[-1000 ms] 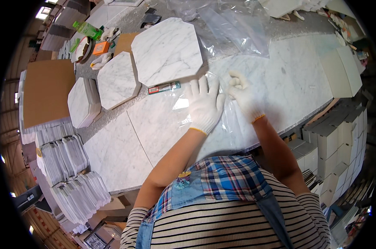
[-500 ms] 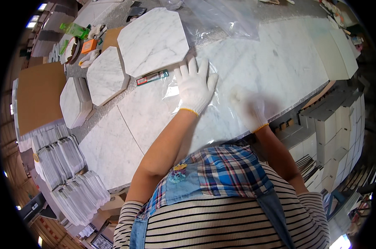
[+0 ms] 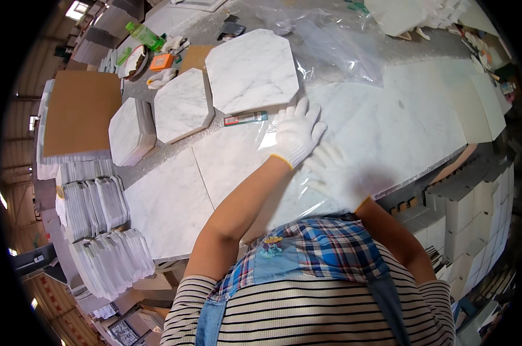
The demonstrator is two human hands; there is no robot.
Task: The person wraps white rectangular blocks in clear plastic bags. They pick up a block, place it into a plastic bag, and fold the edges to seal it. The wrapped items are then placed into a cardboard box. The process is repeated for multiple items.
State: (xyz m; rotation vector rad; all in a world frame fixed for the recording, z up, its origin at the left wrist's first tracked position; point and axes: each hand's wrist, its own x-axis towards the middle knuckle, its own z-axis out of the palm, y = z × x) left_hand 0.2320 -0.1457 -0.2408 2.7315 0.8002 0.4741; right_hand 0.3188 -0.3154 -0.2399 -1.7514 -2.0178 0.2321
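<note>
My left hand (image 3: 298,134), in a white knit glove, lies with fingers spread on a sheet of clear plastic film (image 3: 268,138) over the pale marble surface. Close beside it, my right hand (image 3: 337,173) is gloved too; its fingers are stretched out toward the left, over the shiny film, partly blurred. Neither hand grips anything. Just beyond my left hand stands a stack of white marble tiles with cut corners (image 3: 252,72). A narrow teal and red packet (image 3: 246,118) sits along that stack's near edge.
More cut-corner tile stacks (image 3: 185,106) stand to the left, near a brown cardboard sheet (image 3: 88,112). Behind them are an orange box (image 3: 161,62) and a green bottle (image 3: 145,36). Loose clear plastic (image 3: 341,49) lies at the back. White boxes (image 3: 462,202) are stacked right, below table height.
My right hand has moved left, close to my left hand, and its fingers now show stretched out. My left hand stays spread on the film. The whole view has shifted slightly.
</note>
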